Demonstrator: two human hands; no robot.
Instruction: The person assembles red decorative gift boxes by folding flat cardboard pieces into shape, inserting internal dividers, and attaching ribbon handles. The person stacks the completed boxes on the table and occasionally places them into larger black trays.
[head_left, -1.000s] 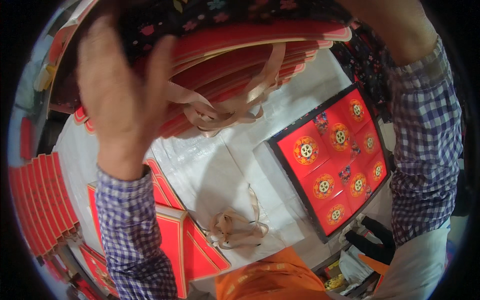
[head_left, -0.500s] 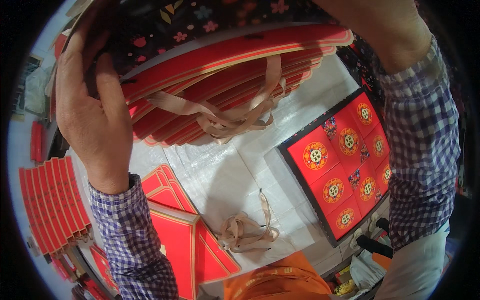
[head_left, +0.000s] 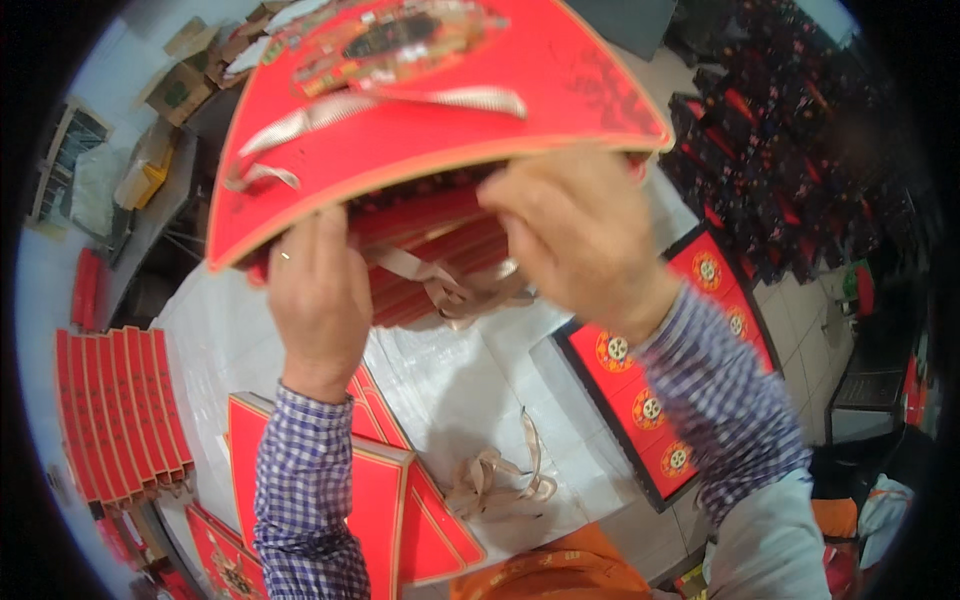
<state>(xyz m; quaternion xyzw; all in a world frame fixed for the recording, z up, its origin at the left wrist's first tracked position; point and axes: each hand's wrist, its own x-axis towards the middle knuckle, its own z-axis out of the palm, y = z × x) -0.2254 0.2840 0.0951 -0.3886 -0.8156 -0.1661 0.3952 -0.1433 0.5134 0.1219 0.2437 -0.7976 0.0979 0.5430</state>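
A red gift box panel (head_left: 440, 130) with a gold edge and a dark-centred ornament is tilted toward me at the top. A beige ribbon (head_left: 330, 112) lies across its face. My left hand (head_left: 318, 300) is closed on the panel's lower edge, fingertips tucked behind it. My right hand (head_left: 585, 235), blurred by motion, is curled by the same edge farther right; what its fingers pinch is hidden. Behind and below the edge is a stack of red boxes (head_left: 400, 308) with a beige ribbon loop (head_left: 450, 290) hanging from it.
Red panels (head_left: 430, 520) and a loose ribbon pile (head_left: 490, 480) lie on the white-covered table (head_left: 450, 390). To the right stands a dark-framed tray (head_left: 640, 440) of red cards. A red row (head_left: 120, 410) stands far left; dark flowered boxes (head_left: 760, 150) fill the far right.
The dark flowered side has given way to the red ornamented face with its ribbon. Both hands have moved inward, the right one left and down, and are now at its lower edge.
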